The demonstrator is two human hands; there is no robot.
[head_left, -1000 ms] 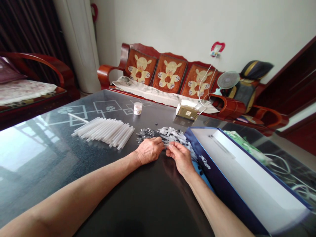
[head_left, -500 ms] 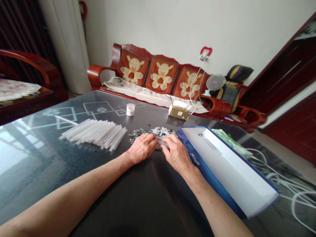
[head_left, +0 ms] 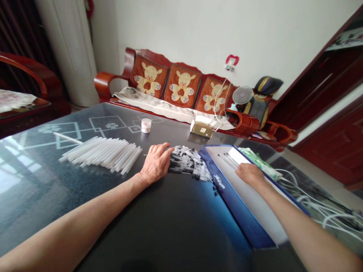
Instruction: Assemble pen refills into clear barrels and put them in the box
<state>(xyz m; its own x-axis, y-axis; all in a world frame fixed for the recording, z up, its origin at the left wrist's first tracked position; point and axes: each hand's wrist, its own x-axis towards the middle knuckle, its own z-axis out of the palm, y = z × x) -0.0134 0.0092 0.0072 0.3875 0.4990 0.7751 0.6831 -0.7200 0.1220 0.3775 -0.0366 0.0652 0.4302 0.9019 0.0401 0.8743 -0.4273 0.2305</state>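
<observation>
My right hand (head_left: pixel 251 175) is inside the long blue box (head_left: pixel 236 207) with a white interior, its fingers closed on a thin clear tube with a dark tip. Similar thin tubes (head_left: pixel 229 160) lie at the box's far end, leading up to the fingers. On the dark table, my left hand (head_left: pixel 156 163) lies over the left end of a pile of small white and black plastic pieces (head_left: pixel 188 160), fingers apart and slightly bent. Part of that pile is hidden under it. To its left is a row of whitish translucent tubes (head_left: pixel 102 153).
A small round jar (head_left: pixel 146 125) and a tissue box (head_left: pixel 202 127) stand farther back on the table (head_left: pixel 153 234). Beyond the blue box lie a green packet (head_left: pixel 259 162) and loose white cables (head_left: pixel 320 211). A wooden sofa (head_left: pixel 109 81) with cushions stands behind.
My right hand has moved from the pile, beside my left hand, rightward into the blue box. My left hand has shifted slightly left, uncovering more of the pile. The view has also shifted.
</observation>
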